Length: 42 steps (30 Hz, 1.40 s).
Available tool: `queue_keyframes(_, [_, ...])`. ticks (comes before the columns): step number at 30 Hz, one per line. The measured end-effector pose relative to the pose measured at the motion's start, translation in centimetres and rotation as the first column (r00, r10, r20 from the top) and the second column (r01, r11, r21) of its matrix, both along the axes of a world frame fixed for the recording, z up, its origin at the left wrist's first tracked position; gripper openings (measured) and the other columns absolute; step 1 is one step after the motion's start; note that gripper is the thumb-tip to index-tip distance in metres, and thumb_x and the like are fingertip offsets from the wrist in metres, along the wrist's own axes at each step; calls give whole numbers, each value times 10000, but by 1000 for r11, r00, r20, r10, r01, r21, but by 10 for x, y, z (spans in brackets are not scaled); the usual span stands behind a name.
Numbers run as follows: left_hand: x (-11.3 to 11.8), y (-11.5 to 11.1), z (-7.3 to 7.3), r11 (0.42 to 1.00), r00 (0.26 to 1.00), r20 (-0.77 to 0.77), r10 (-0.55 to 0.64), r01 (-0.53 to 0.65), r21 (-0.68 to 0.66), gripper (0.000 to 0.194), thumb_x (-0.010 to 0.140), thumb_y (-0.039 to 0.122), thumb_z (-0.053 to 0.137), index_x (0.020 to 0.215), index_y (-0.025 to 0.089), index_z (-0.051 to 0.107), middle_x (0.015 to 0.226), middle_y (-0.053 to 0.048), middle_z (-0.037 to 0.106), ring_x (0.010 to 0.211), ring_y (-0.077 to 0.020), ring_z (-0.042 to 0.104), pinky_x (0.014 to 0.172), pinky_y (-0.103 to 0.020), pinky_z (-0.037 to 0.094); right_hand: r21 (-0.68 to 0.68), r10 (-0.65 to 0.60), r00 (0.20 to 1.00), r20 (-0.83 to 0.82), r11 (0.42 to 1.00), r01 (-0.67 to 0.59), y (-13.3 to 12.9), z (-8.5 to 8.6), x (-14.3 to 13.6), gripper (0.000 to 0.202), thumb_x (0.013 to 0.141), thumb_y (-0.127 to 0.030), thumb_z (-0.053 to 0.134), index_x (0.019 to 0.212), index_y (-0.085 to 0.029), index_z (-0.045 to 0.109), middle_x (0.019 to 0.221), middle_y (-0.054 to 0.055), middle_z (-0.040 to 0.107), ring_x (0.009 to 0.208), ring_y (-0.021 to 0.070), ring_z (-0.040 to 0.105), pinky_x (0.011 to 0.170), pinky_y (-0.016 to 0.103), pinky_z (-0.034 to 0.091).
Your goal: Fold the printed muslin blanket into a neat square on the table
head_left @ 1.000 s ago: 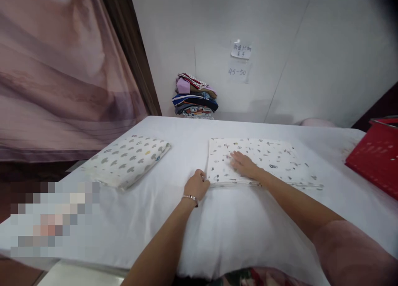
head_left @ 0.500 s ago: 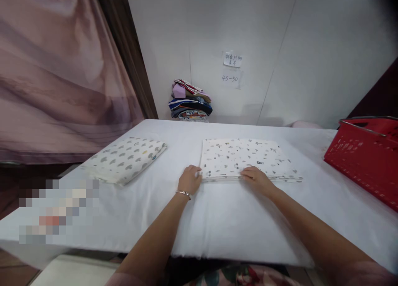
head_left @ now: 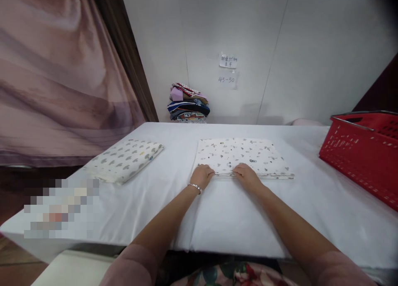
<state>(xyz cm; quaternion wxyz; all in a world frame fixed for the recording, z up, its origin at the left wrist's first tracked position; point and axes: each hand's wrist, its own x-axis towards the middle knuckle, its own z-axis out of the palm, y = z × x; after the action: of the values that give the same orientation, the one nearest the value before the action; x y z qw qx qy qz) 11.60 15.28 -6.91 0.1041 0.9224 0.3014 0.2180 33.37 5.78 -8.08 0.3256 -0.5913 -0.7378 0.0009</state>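
Observation:
A folded white cloth (head_left: 239,153) with small grey and dark prints lies flat on the white-covered table, its stacked layers showing along the near edge. My left hand (head_left: 202,176), with a bracelet at the wrist, has its fingers curled over that edge near the left corner. A short way to the right, my right hand (head_left: 247,177) pinches the same edge. The fingertips of both hands are partly hidden against the cloth. Off to the left lies another folded cloth (head_left: 127,158), cream with grey cloud-like shapes, apart from both hands.
A red plastic basket (head_left: 360,153) stands on the table's right side. Behind the far edge rises a stack of folded fabrics (head_left: 188,105) by the wall, with paper notes (head_left: 227,79) above. A pink curtain (head_left: 62,78) hangs at left. A blurred patch (head_left: 59,211) covers the table's left front.
My left hand has moved right along the cloth's near edge, from beside its corner onto the edge, closer to my right hand. The view has shifted slightly.

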Motion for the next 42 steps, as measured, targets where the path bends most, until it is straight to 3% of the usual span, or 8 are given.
queue_keyframes(4, [-1,-2,-3,999,998,56,22,-20,-35,239,868,245,420,769,197,632,788,-15,601,765,-140,503,744,-295,389,27,-25,999,-42,999,26,-3,0,-2,221,880,-236,426,824,-207,638,846,47,618,851,183,516,759,325,419])
queue_keyframes(14, [0,-2,-14,997,1000,27,1,-3,73,232,870,317,419,867,210,625,862,-29,591,823,-166,491,757,-314,388,29,13,1000,22,999,-13,-5,-5,-1,196,876,-236,435,911,-221,628,932,45,623,900,195,520,801,351,408])
queue_keyframes(21, [1,1,-13,998,1000,-3,17,-17,64,279,888,307,377,808,208,625,815,-23,574,787,-154,479,734,-305,390,-14,24,996,82,1000,-23,-3,-5,2,226,887,-266,411,916,-215,629,923,57,616,881,195,520,772,350,413])
queue_keyframes(27, [4,0,-11,994,997,-51,54,-49,96,292,901,295,339,805,192,595,820,-33,563,791,-160,475,731,-312,385,35,-31,998,47,999,30,-2,-1,-2,279,910,-250,342,889,-185,613,914,80,610,863,198,510,776,359,407])
queue_keyframes(35, [4,1,-12,993,994,-97,53,-43,106,287,900,285,343,795,186,590,819,-41,560,788,-164,474,730,-311,383,-28,12,996,87,1000,-9,-3,-8,5,242,890,-301,404,955,-213,620,954,68,609,904,209,511,786,367,394])
queue_keyframes(42, [6,2,-11,994,993,-85,86,-80,69,284,896,284,347,778,177,583,807,-39,557,766,-158,481,701,-296,386,-26,-17,993,113,999,20,-1,-3,0,237,898,-258,389,901,-185,614,918,66,610,874,195,498,780,344,387])
